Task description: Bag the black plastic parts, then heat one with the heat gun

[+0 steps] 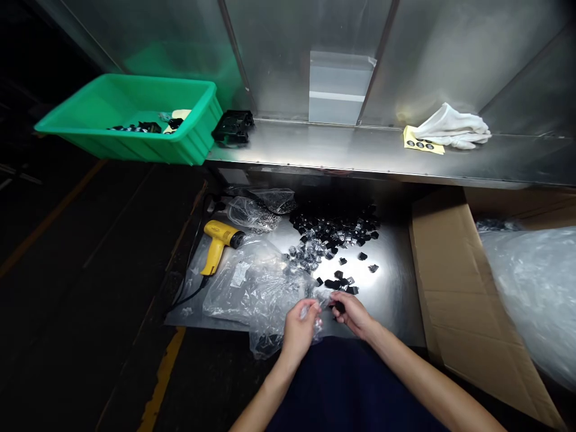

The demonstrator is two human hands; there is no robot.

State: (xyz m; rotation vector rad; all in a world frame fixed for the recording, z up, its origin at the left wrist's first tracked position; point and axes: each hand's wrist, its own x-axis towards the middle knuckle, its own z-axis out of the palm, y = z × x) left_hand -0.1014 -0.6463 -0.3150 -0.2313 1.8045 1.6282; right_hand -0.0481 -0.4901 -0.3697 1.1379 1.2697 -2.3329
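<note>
Left hand [300, 327]: closed in a pinch on the mouth of a small clear bag [315, 302], which is held up off the worktop [391, 288], apparently so that the opening faces the other hand.
Right hand [355, 313]: fingers narrowed around a small black part [338, 306], held just beside the bag mouth; whether the part is already touching the film cannot be told.
Small black part, orientation: too small and too covered by the fingers for a long axis to be read; it is presented leftward, toward the bag.
Clear bag, axis: the bag runs roughly left to right, mouth to the right, body crumpled toward the left hand.
Loose parts [335, 231]: a heap of like black pieces is spread on the worktop beyond the hands, with a few strays [341, 282] lying nearer, within easy reach of the right hand.
Plastic bags [252, 282]: a crumpled pile lies left of the hands.
Heat gun [218, 243]: yellow, laid on its side at the left edge, nozzle pointing right.
Shelf [342, 147]: a green bin [130, 117], a black component [233, 127], a white glove [452, 127] and a yellow label sheet [420, 143] are carried.
Cardboard box [450, 270]: open, on the right, plastic-lined.
</note>
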